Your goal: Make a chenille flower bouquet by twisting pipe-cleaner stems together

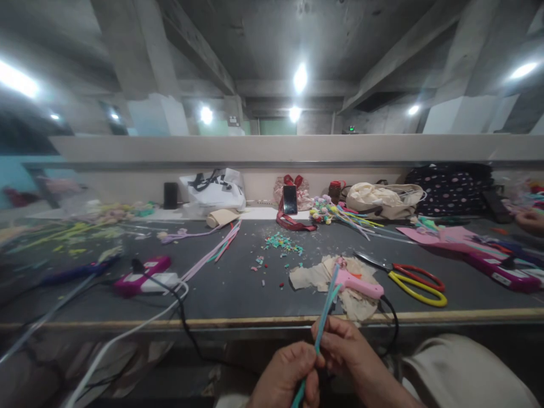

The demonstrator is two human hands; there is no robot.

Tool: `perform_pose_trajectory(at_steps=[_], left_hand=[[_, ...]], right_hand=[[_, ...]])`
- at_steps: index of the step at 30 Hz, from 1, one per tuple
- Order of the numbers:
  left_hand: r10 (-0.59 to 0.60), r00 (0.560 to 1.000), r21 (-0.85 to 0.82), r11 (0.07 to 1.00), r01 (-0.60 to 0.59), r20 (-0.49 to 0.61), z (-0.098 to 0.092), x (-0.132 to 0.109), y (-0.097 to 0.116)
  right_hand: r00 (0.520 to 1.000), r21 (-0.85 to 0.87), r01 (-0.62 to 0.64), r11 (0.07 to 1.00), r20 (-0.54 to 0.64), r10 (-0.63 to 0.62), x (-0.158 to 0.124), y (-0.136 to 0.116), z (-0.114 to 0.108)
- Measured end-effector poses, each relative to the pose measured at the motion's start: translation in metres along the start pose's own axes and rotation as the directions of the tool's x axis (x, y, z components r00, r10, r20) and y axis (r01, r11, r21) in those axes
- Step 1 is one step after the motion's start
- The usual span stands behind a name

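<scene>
In front of the table's edge, my left hand point(289, 368) is closed around the lower part of a teal fuzzy craft stem point(326, 309). My right hand point(346, 345) pinches the same stem just above the left thumb. The stem slants up and away, and a small pinkish tip point(341, 262) shows at its top, too small to make out clearly. Beyond the hands, a pink glue gun point(361, 285) lies on a crumpled beige cloth point(308, 275), partly behind the stem. To its right rest large scissors point(419, 283) with one red and one yellow handle.
Teal clippings point(283, 243) lie scattered mid-table. Behind them a phone point(289, 199) stands upright beside a bundle of colourful stems point(340, 212). Magenta power strips point(142, 276) and a white cable point(140, 326) occupy the left. Another person's hand point(531, 222) appears at far right.
</scene>
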State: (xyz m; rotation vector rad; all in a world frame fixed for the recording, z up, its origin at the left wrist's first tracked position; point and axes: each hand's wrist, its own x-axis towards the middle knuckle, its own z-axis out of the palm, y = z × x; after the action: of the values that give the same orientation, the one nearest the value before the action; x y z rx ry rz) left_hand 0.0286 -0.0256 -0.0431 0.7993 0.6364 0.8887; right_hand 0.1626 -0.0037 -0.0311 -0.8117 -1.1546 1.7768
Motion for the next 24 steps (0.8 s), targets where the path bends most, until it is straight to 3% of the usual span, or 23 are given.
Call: perform_pose_trajectory(at_steps=[6, 10, 16, 20, 24], left_hand=[[-0.024, 0.997, 0.068, 0.998, 0.019, 0.08, -0.005, 0.001, 0.0], [-0.027, 0.993, -0.022, 0.999, 0.03, 0.114, -0.004, 0.001, 0.0], [-0.097, 0.994, -0.174, 0.979, 0.103, 0.042, -0.001, -0.001, -0.002], [-0.152, 0.988, -0.194, 0.97, 0.143, -0.035, 0.0, -0.002, 0.001], [-0.099, 0.992, -0.17, 0.982, 0.084, -0.082, 0.001, -0.001, 0.007]], right_hand=[[0.999, -0.053, 0.029, 0.998, 0.027, -0.028, -0.002, -0.005, 0.003], [0.998, -0.021, 0.03, 0.999, 0.056, -0.029, 0.0, 0.0, -0.001], [1.0, -0.024, 0.022, 0.999, 0.018, -0.021, 0.001, 0.004, -0.001], [0.998, -0.128, 0.03, 0.991, -0.052, -0.037, -0.001, -0.003, 0.005], [0.997, -0.166, 0.063, 0.984, -0.032, -0.069, -0.004, -0.006, 0.006]])
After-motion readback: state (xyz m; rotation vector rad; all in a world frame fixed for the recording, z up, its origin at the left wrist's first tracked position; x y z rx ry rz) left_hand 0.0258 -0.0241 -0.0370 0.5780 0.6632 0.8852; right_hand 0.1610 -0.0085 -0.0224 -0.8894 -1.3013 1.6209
